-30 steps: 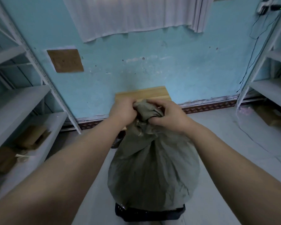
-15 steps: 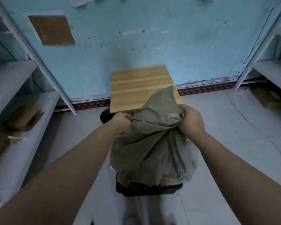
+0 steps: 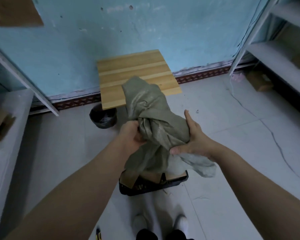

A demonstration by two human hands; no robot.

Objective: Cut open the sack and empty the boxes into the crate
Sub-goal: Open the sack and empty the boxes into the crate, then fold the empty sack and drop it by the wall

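A grey-green woven sack [image 3: 156, 122] hangs limp and crumpled in front of me, above a black crate [image 3: 151, 187] on the floor. My left hand [image 3: 131, 135] clutches the sack's left side. On its right side my right hand [image 3: 193, 141] grips the cloth with thumb under and fingers stretched up along it. Brown cardboard boxes [image 3: 151, 177] lie in the crate, partly hidden by the sack's loose lower end.
A small wooden table [image 3: 137, 73] stands against the blue wall behind the sack. A black bin [image 3: 103, 116] sits under its left edge. Grey shelving [image 3: 9, 129] runs along the left, another shelf unit [image 3: 275, 54] along the right. A yellow-handled tool [image 3: 98, 234] lies by my feet.
The sack went from full and bulging to limp, and boxes now show in the crate. Both hands shifted from the knotted top to gathering the cloth. My view tilted down.
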